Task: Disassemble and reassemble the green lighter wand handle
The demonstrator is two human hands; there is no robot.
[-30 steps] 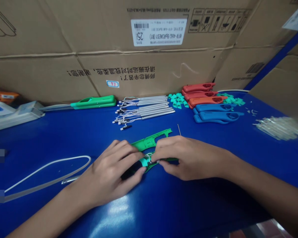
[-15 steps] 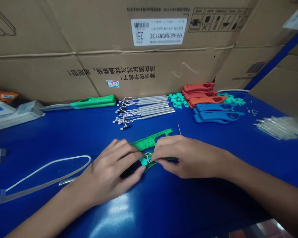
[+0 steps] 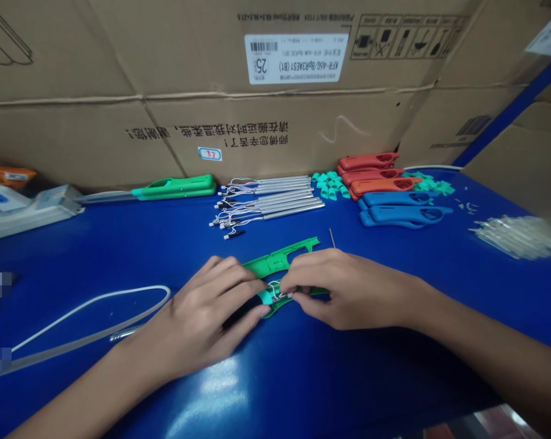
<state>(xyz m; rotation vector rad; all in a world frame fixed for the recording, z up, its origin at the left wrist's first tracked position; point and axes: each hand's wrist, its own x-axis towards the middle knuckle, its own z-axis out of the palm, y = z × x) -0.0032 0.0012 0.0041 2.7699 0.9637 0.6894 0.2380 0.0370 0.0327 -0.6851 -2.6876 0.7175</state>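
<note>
My left hand [image 3: 211, 305] is closed around a green lighter casing half [image 3: 271, 313], its palm down over most of it. A teal sleeve [image 3: 266, 297] sits in the casing beside my left fingertips. White wires [image 3: 274, 285] loop up from the casing between both hands. My right hand [image 3: 343, 289] pinches at a small dark igniter piece [image 3: 282, 297] in the casing; its fingers partly hide it. Just behind lies the other green casing half [image 3: 268, 264], inner side up. A silver tube end [image 3: 124, 334] sticks out past my left wrist.
Wired silver rods [image 3: 284, 204], teal sleeves [image 3: 331, 185] and red, orange and blue casings [image 3: 394, 214] line the back. Green lighters [image 3: 179, 186] and a power strip [image 3: 41, 210] are left; clear packets [image 3: 517, 236] right. A cardboard box [image 3: 165, 73] walls the back.
My right fingertips have shifted very slightly at the igniter piece, and a little more of it shows. My left hand stays in place.
</note>
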